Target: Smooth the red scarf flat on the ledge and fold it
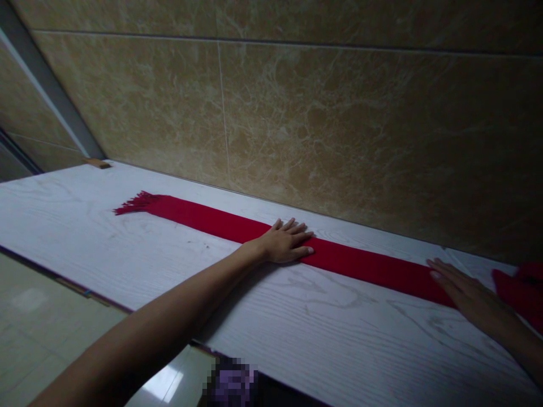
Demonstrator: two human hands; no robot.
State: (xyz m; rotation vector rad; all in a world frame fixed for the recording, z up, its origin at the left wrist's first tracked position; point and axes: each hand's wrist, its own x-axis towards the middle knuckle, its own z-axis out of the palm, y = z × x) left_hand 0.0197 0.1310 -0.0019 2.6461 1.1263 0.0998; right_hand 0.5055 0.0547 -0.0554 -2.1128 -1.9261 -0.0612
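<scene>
A long red scarf (pixel 212 219) lies stretched out in a narrow flat strip on a white wood-grain table, its fringed end toward the left. My left hand (pixel 286 242) rests palm down across the middle of the strip, fingers spread. Farther right, my right hand (pixel 464 288) lies over the scarf with its fingers stretched out, covering part of the cloth. More red cloth (pixel 520 291) is bunched at the right edge, beyond my right hand; whether it joins the strip is hidden.
The white table (pixel 339 322) runs along a brown marbled tile wall (pixel 297 124). A small brown block (pixel 97 163) sits at the table's far left corner. Below the near edge is a tiled floor (pixel 34 316). A pixelated purple patch (pixel 233 384) shows at the bottom.
</scene>
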